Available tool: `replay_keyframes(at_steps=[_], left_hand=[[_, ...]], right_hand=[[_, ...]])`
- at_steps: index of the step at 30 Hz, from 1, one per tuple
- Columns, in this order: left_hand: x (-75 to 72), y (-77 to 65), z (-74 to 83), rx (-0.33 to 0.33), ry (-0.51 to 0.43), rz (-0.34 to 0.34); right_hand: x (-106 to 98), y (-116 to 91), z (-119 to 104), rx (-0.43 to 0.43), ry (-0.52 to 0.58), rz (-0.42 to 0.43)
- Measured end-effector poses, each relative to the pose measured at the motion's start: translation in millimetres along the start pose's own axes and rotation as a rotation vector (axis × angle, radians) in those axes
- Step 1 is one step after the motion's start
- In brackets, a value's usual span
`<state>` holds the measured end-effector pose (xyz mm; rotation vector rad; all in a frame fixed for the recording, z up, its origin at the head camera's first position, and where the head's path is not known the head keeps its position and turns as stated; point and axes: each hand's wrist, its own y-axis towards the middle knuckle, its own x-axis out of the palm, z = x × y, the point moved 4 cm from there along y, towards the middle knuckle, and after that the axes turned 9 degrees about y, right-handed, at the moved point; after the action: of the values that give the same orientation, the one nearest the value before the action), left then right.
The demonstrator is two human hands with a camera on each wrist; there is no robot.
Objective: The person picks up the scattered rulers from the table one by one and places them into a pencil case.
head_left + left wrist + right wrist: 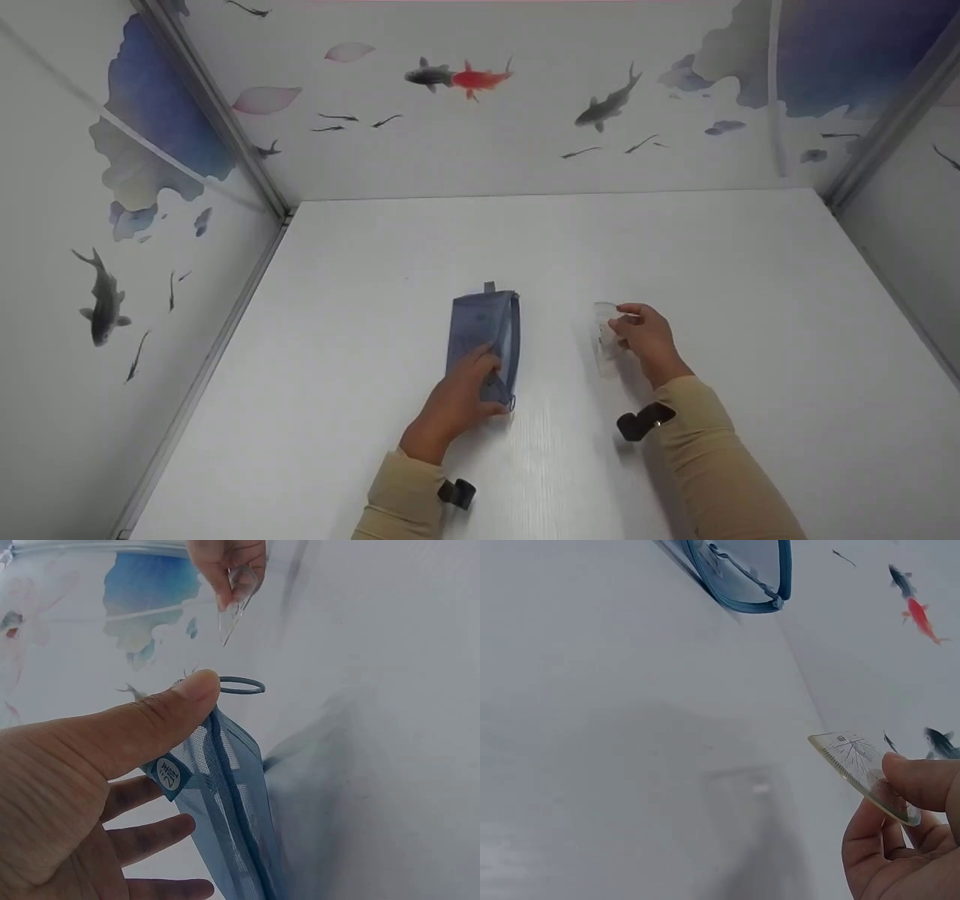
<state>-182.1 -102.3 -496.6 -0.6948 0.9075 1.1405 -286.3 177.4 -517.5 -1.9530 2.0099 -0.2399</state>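
Observation:
A blue zip pouch [476, 324] with mesh panels lies near the middle of the white table, its zipped side gaping. My left hand [459, 391] grips its near end, the thumb by the zip end and a loop [244, 685]. A small tag [169, 774] with a round white label shows beside that thumb. To the right, my right hand [649, 341] pinches a clear plastic set square [859, 765] between thumb and fingers. Printed lines and edge marks show on it. It is held apart from the pouch. The pouch's inside is mostly hidden.
The white table [360, 300] is bounded by a back wall [525, 150] and side walls printed with fish and blue patches. Metal strips [217, 322] run along the left edge. A small black device [457, 493] sits on each wrist.

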Motion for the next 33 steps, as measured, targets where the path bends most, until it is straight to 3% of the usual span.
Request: replay_keyframes(at_steps=[10,23,33], left_hand=[[-2.0,-0.6,1.1,-0.010,-0.008,0.001],[-2.1,-1.3,2.3,-0.023,-0.011,-0.013],[-1.8,0.1,1.2,-0.018,0.000,-0.006]], right_hand=[[21,0,1,0.013,0.020,0.004],[46,-5,2,-0.022,0.051,-0.057],[67,-9,2,0.009,0.045,-0.056]])
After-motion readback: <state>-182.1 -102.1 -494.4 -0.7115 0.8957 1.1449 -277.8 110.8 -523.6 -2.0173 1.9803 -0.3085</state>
